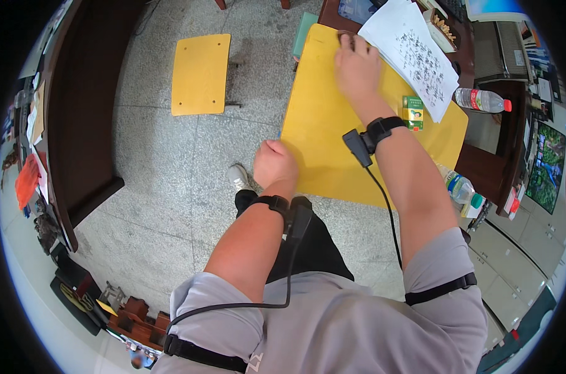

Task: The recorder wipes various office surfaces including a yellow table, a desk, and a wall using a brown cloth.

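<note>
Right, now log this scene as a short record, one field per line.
left hand: closed in a fist at the yellow flat-topped table's left edge; contents hidden
right hand: fingers at a small dark object by the far edge, kind unclear
paper: white sheets with black handwriting, partly over the tabletop
box: small green-and-yellow box, right of the right wrist
bottles: clear plastic bottle with red cap; clear plastic bottle with green cap
seat: yellow rectangular seat, left of the table
floor: grey speckled floor

the desk [332, 162] is yellow, the papers [413, 59] white with black handwriting, the small carton [413, 112] green and yellow, the floor [152, 149] speckled grey.
</note>
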A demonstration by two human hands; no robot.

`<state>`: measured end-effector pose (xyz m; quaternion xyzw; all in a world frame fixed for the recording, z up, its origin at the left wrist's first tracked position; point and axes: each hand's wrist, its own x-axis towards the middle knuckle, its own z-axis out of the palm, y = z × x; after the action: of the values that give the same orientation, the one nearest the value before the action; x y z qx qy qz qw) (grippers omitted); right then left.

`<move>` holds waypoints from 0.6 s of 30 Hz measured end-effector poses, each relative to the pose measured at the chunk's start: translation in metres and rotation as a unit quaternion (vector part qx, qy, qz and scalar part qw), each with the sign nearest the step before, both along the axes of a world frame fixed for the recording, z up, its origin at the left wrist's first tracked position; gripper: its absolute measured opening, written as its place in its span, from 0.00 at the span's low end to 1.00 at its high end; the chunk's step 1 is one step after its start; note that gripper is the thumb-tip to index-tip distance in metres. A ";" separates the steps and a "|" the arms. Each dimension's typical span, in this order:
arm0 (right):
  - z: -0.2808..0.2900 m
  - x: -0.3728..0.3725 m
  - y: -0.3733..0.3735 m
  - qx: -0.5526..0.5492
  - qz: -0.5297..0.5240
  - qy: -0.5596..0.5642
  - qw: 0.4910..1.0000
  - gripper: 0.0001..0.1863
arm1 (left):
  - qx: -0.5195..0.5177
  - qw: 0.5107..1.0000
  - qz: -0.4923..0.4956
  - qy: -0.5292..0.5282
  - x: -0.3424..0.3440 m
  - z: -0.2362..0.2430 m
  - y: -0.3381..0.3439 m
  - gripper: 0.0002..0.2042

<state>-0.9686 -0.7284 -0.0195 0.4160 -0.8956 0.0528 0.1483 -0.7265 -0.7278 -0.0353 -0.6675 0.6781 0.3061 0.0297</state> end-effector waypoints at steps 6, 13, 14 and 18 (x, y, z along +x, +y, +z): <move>-0.003 0.046 0.033 -0.025 0.139 -0.043 0.989 0.22 | -0.007 1.000 0.009 0.002 0.004 -0.004 -0.002 0.22; -0.003 0.001 0.037 -0.034 0.013 0.003 0.999 0.20 | 0.003 1.000 0.002 -0.003 0.000 0.000 0.001 0.22; -0.007 0.000 0.030 -0.033 0.012 0.004 0.999 0.20 | -0.001 1.000 -0.002 -0.005 -0.002 0.002 0.002 0.21; -0.009 0.019 0.011 -0.045 0.025 -0.013 0.999 0.21 | -0.005 1.000 0.000 -0.014 0.001 0.000 -0.002 0.20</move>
<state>-0.9497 -0.7169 -0.0285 0.4304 -0.8835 0.1019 0.1541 -0.7259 -0.7298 -0.0354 -0.6718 0.6793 0.2931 0.0355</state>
